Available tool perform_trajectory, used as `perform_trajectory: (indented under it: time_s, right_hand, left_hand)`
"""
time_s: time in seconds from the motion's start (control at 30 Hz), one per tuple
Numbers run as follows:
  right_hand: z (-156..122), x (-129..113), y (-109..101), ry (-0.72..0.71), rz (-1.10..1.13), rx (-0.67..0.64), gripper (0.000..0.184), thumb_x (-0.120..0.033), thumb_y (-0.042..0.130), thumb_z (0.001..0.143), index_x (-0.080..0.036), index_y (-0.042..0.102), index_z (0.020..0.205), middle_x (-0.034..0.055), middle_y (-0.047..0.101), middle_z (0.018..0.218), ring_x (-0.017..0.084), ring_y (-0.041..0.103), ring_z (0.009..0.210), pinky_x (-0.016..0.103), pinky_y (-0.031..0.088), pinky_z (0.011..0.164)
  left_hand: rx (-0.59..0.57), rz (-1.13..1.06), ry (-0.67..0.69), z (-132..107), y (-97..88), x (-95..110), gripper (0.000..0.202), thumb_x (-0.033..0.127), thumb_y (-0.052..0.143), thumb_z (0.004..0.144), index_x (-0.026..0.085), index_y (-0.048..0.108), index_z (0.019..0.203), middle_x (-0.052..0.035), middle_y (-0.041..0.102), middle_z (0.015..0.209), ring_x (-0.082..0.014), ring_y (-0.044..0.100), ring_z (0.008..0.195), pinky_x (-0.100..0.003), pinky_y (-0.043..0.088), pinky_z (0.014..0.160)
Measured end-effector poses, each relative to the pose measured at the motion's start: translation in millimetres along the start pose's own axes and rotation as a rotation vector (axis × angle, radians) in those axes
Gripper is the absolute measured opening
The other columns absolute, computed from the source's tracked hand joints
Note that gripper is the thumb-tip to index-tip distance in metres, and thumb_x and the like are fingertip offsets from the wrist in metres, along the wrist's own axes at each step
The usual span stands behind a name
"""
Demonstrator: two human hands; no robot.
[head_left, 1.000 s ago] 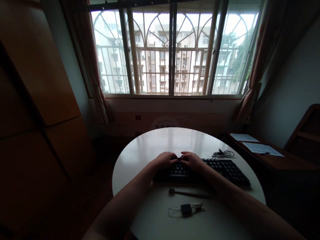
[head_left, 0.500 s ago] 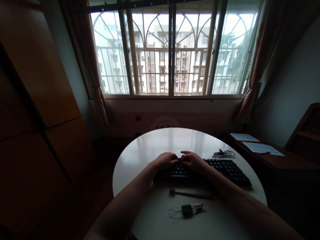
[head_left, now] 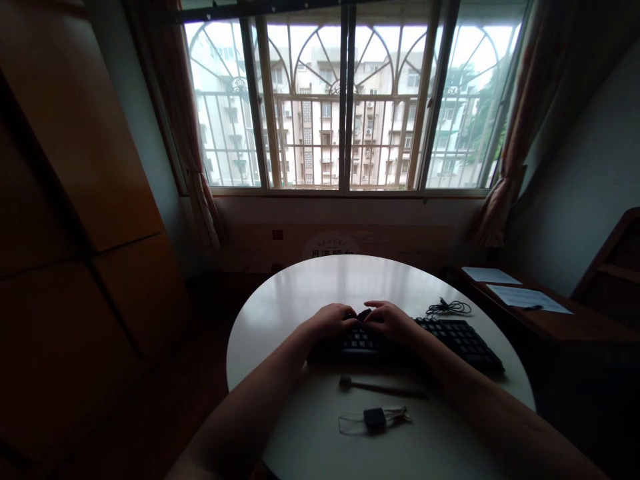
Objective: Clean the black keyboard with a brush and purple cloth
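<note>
A black keyboard lies across the white round table, partly hidden under my forearm and hands. My left hand rests over its upper left part, fingers curled and pressed together; what they hold, if anything, is hidden. Just beside it, my right hand pinches a small dark piece between thumb and fingers, with the index finger stretched out above. The piece is too dark to name. Nearer to me lie a brush with a short bristled head and a wire keycap puller with a square black middle.
A coiled black cable lies behind the keyboard's right end. The round table's rim curves to my left. On the right, a low brown table bears paper sheets and a pen. A window stands ahead, a wooden cabinet at left.
My right hand has shifted slightly right, and more of the small dark piece shows between my hands. My left hand stays nearly in place; the view has moved a little.
</note>
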State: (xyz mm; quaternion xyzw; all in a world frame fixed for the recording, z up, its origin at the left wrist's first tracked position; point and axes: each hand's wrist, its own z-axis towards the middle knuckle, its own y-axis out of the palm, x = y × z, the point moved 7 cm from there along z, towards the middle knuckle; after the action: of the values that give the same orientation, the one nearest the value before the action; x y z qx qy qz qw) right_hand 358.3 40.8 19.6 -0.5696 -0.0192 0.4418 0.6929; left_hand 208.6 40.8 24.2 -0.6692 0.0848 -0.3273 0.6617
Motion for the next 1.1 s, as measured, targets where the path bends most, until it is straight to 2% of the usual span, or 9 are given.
perform_trajectory:
  time_s: [0.23, 0.5, 0.77, 1.0, 1.1]
  right_hand:
    - [1.4, 2.4, 4.7, 0.044, -0.054, 0.037, 0.021, -0.034, 0.063, 0.08, -0.023, 0.078, 0.09, 0.0079, 0.062, 0.128, 0.026, 0.06, 0.113, 0.034, 0.043, 0.1]
    - [1.0, -0.5, -3.0, 0.069, -0.136, 0.007, 0.019, -0.035, 0.064, 0.078, -0.027, 0.078, 0.088, 0.0069, 0.061, 0.129, 0.027, 0.055, 0.118, 0.037, 0.04, 0.101]
    - [0.9, 15.3, -7.1, 0.125, -0.081, -0.044, 0.017, -0.032, 0.066, 0.075, -0.024, 0.078, 0.082, 0.0084, 0.061, 0.127, 0.026, 0.059, 0.112, 0.035, 0.043, 0.098]
    - [2.0, 7.6, -3.0, 0.023, -0.085, 0.043, 0.014, -0.03, 0.066, 0.076, -0.023, 0.078, 0.08, 0.0064, 0.065, 0.121, 0.026, 0.056, 0.115, 0.036, 0.04, 0.102]
    - [2.7, 7.0, -0.8, 0.02, -0.098, 0.028, 0.016, -0.031, 0.065, 0.077, -0.023, 0.078, 0.082, 0.0063, 0.065, 0.12, 0.025, 0.056, 0.114, 0.036, 0.04, 0.102]
  left_hand:
    - [0.015, 0.0, 0.007, 0.6, 1.5, -3.4, 0.034, 0.044, 0.052, 0.086, 0.026, 0.067, 0.111, -0.0031, 0.069, 0.108, -0.0223, 0.062, 0.097, -0.028, 0.046, 0.08]
    - [0.012, 0.006, 0.017, 0.5, 1.9, -5.1, 0.036, 0.046, 0.051, 0.087, 0.026, 0.066, 0.113, -0.0039, 0.069, 0.11, -0.0225, 0.062, 0.099, -0.029, 0.046, 0.082]
    - [0.007, -0.015, -0.006, -1.0, 0.1, -3.0, 0.035, 0.045, 0.052, 0.086, 0.026, 0.067, 0.111, -0.004, 0.069, 0.109, -0.0225, 0.061, 0.098, -0.029, 0.047, 0.081]
    - [0.018, -0.01, 0.002, 0.4, 1.2, -2.5, 0.033, 0.043, 0.053, 0.086, 0.026, 0.068, 0.11, -0.0027, 0.069, 0.108, -0.0217, 0.061, 0.098, -0.029, 0.046, 0.082]
    - [0.019, -0.007, 0.003, 0.8, 1.6, -3.1, 0.033, 0.043, 0.053, 0.086, 0.027, 0.067, 0.111, -0.0024, 0.069, 0.108, -0.0219, 0.062, 0.098, -0.029, 0.046, 0.082]
